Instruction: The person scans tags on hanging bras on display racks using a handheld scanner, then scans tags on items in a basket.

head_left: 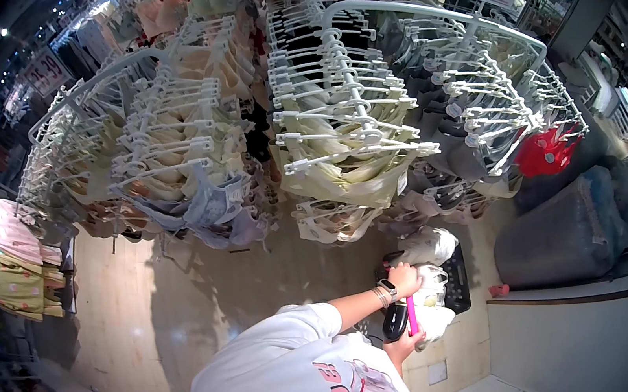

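My left hand [403, 279], with a dark watch on its wrist, has its fingers closed at the upper end of a bright pink strip-like item [413, 315]. At the lower end of this item is my right hand [404, 341], its fingers also closed on it. Right beside the pink item, a black rounded object [395, 322] shows below my left wrist; I cannot tell its kind or what supports it. Under and beyond my hands, white bagged bundles [431, 247] lie in a black crate [461, 283].
Hanger racks [441, 12] packed with bras [341, 168] fill the space ahead and left. A red garment [546, 153] hangs at the right. A large grey-blue wrapped bundle [563, 229] stands behind the crate. Folded pink and green garments [15, 268] hang at far left.
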`<move>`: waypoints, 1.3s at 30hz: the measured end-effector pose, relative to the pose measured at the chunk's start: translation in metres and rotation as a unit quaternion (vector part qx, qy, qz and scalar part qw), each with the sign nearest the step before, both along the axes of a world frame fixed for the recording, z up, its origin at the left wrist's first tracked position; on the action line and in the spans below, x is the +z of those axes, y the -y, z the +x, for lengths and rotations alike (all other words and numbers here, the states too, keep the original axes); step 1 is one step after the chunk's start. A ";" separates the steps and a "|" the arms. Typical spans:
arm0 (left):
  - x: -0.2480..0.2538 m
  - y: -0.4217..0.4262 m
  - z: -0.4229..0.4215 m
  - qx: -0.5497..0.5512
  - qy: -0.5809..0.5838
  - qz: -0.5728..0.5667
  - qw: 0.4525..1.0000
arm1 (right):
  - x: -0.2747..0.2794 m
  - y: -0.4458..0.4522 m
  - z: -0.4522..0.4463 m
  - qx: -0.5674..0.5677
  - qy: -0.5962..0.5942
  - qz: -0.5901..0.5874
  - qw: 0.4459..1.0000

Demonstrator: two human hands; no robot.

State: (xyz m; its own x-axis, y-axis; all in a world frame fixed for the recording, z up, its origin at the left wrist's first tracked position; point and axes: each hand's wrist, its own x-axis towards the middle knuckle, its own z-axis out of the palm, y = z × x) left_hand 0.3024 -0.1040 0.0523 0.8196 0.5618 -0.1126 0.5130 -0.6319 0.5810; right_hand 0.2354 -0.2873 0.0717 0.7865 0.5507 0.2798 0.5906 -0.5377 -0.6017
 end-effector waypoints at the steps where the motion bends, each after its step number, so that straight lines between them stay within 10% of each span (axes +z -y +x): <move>1: -0.001 0.000 0.000 -0.001 0.000 0.000 1.000 | 0.001 0.000 0.000 -0.002 -0.004 -0.002 1.000; 39: 0.002 0.019 0.066 -0.013 -0.021 0.011 1.000 | -0.018 0.026 0.070 -0.028 0.037 -0.030 0.999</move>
State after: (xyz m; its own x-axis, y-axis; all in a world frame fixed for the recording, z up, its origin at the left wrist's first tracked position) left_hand 0.3684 -0.1229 0.0543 0.8287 0.5432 -0.1346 0.5196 -0.6576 0.5455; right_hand 0.3054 -0.3131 0.0541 0.7947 0.5241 0.3062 0.6003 -0.6041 -0.5241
